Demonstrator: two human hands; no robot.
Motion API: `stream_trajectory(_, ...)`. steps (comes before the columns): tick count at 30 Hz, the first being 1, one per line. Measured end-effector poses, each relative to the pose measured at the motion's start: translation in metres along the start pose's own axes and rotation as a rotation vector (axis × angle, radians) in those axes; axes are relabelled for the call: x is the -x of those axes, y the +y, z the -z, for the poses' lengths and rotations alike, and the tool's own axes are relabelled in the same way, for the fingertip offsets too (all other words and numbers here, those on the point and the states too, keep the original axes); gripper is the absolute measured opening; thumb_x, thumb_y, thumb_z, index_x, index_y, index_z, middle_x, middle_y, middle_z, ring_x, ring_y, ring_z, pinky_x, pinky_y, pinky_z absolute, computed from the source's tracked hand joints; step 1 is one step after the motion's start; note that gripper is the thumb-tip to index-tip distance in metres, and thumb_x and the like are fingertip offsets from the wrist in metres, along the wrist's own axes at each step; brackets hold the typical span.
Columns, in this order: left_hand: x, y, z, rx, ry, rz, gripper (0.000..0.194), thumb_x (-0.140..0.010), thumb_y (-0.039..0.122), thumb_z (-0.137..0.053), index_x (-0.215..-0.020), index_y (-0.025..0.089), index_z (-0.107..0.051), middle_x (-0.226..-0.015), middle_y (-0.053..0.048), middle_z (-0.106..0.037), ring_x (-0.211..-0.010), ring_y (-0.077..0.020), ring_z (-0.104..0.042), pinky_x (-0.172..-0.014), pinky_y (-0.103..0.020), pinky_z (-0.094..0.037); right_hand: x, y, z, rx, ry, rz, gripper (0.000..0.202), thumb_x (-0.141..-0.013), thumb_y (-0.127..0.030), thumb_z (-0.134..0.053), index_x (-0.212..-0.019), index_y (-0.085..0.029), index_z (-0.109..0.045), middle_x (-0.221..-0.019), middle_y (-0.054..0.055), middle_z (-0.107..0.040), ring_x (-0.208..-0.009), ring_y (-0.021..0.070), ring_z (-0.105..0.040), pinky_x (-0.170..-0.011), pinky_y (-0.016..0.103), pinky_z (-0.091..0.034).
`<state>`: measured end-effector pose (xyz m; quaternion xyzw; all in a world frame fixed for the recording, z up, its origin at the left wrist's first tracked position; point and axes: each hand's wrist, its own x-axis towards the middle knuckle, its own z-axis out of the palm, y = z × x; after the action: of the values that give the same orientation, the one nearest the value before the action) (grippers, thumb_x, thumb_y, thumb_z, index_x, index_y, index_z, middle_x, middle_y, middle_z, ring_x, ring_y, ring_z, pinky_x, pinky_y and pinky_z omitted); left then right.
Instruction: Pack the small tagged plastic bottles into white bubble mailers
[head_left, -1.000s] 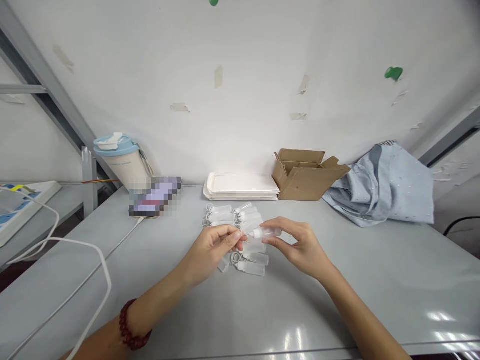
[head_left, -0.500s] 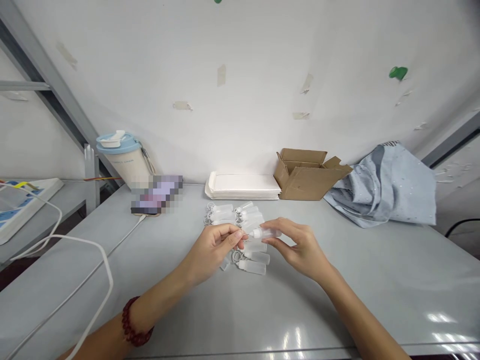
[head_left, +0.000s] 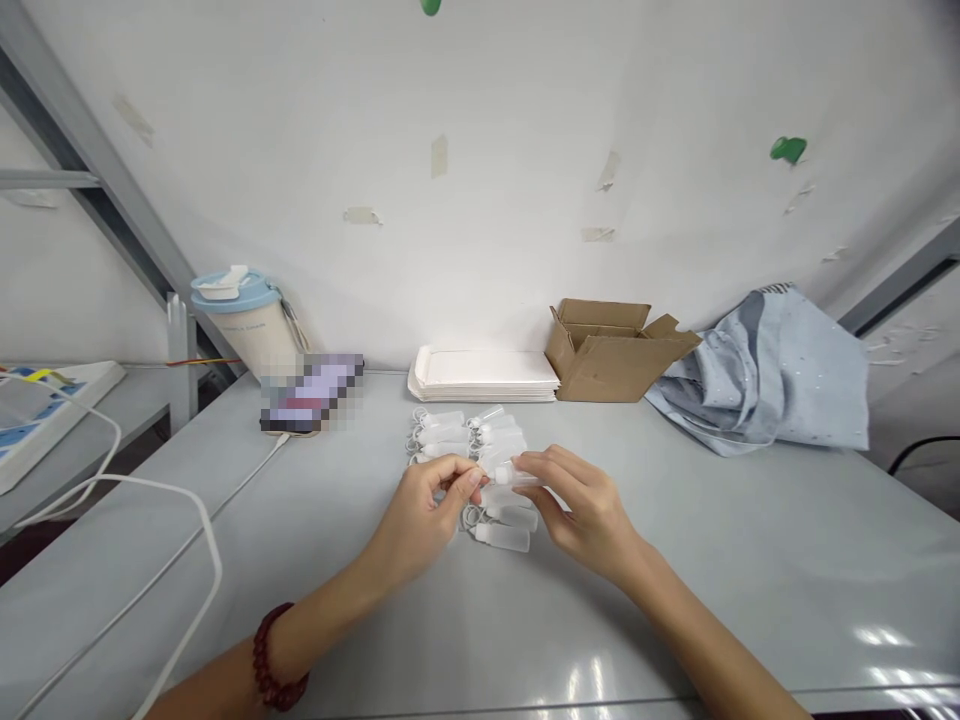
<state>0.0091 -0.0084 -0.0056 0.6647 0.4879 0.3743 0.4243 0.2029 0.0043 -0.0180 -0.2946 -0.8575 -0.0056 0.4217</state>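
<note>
Between the fingers of my right hand [head_left: 589, 505] is a small translucent bottle [head_left: 507, 474], lying on its side with its white neck toward the left. My left hand [head_left: 424, 510] is pinched at the bottle's neck end; what its fingertips grip is too small to make out. Beneath and behind both hands, several similar bottles [head_left: 502, 538] with thin white loops lie in two columns on the grey table [head_left: 480, 620]. My hands partly cover them.
White flat boxes or envelopes [head_left: 487, 375] are stacked by the wall, beside an open cardboard box [head_left: 619, 365]. A light blue cloth [head_left: 795, 370] lies at the right. On the left are a cup [head_left: 251, 325], a blurred phone [head_left: 311, 393] and a white cable [head_left: 214, 545].
My right hand and the bottle have shifted slightly left and down, bringing the bottle's neck closer to my left fingertips. The camera view has moved slightly.
</note>
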Motion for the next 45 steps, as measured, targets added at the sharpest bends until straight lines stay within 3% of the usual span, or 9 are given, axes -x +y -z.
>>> stream_trajectory(8,0.001,0.002,-0.002,-0.066,0.036,-0.032,0.028,-0.087,0.036,-0.043,-0.074,0.018,-0.059,-0.068,-0.001,-0.06,-0.067,-0.015,-0.056,-0.055,-0.023,-0.042,-0.001,-0.003,0.0,0.008,0.014,0.007,0.028,-0.086,-0.007,-0.046,-0.11,-0.021,-0.052,-0.085,0.007,-0.066,-0.065,0.0156,-0.053,-0.056,0.027,-0.044)
stream_trajectory(16,-0.007,0.002,0.007,0.075,0.033,-0.009,0.033,-0.087,0.039,-0.043,-0.075,0.017,-0.065,-0.076,-0.003,-0.066,-0.082,-0.0178,-0.06,-0.077,-0.027,-0.046,-0.001,0.002,0.003,0.007,0.038,-0.042,0.024,-0.086,-0.01,-0.05,-0.108,-0.021,-0.053,-0.081,0.005,-0.064,-0.066,0.0149,-0.053,-0.057,0.026,-0.044)
stream_trajectory(23,-0.006,0.003,0.007,0.003,0.019,-0.03,0.027,-0.085,0.036,-0.047,-0.073,0.017,-0.061,-0.072,-0.001,-0.064,-0.073,-0.016,-0.057,-0.07,-0.027,-0.044,-0.003,0.0,0.003,0.007,0.025,-0.024,0.026,-0.086,-0.01,-0.049,-0.108,-0.022,-0.053,-0.084,0.005,-0.066,-0.066,0.015,-0.054,-0.057,0.026,-0.045)
stream_trajectory(29,0.004,0.004,-0.001,-0.128,0.156,-0.139,0.025,-0.086,0.031,-0.045,-0.068,0.019,-0.055,-0.066,0.0,-0.06,-0.067,-0.0146,-0.054,-0.064,-0.024,-0.042,0.003,-0.006,-0.006,0.058,0.088,0.026,0.035,-0.085,-0.006,-0.046,-0.116,-0.021,-0.048,-0.086,0.009,-0.065,-0.068,0.0171,-0.056,-0.056,0.029,-0.046)
stream_trajectory(33,0.004,0.005,-0.001,-0.132,0.158,-0.158,0.024,-0.087,0.031,-0.045,-0.07,0.019,-0.056,-0.067,0.0,-0.06,-0.068,-0.0143,-0.054,-0.064,-0.024,-0.042,0.004,-0.006,-0.008,0.053,0.102,0.005,0.036,-0.085,-0.005,-0.047,-0.117,-0.022,-0.048,-0.088,0.009,-0.064,-0.072,0.0172,-0.056,-0.058,0.029,-0.048)
stream_trajectory(38,-0.005,0.003,0.009,-0.119,0.139,-0.124,0.025,-0.087,0.034,-0.045,-0.075,0.019,-0.062,-0.075,-0.001,-0.065,-0.077,-0.016,-0.058,-0.069,-0.024,-0.043,-0.001,0.004,-0.004,0.022,0.099,-0.051,0.028,-0.086,-0.009,-0.051,-0.111,-0.022,-0.053,-0.09,0.008,-0.063,-0.078,0.0171,-0.058,-0.063,0.029,-0.05)
stream_trajectory(45,-0.022,-0.005,0.037,-0.108,0.34,-0.031,0.027,-0.081,0.039,-0.051,-0.077,0.016,-0.065,-0.075,-0.003,-0.067,-0.074,-0.0172,-0.059,-0.068,-0.026,-0.043,-0.002,0.022,0.001,0.055,0.102,-0.213,0.02,-0.088,-0.019,-0.052,-0.108,-0.022,-0.057,-0.093,0.007,-0.063,-0.078,0.0163,-0.059,-0.062,0.028,-0.049)
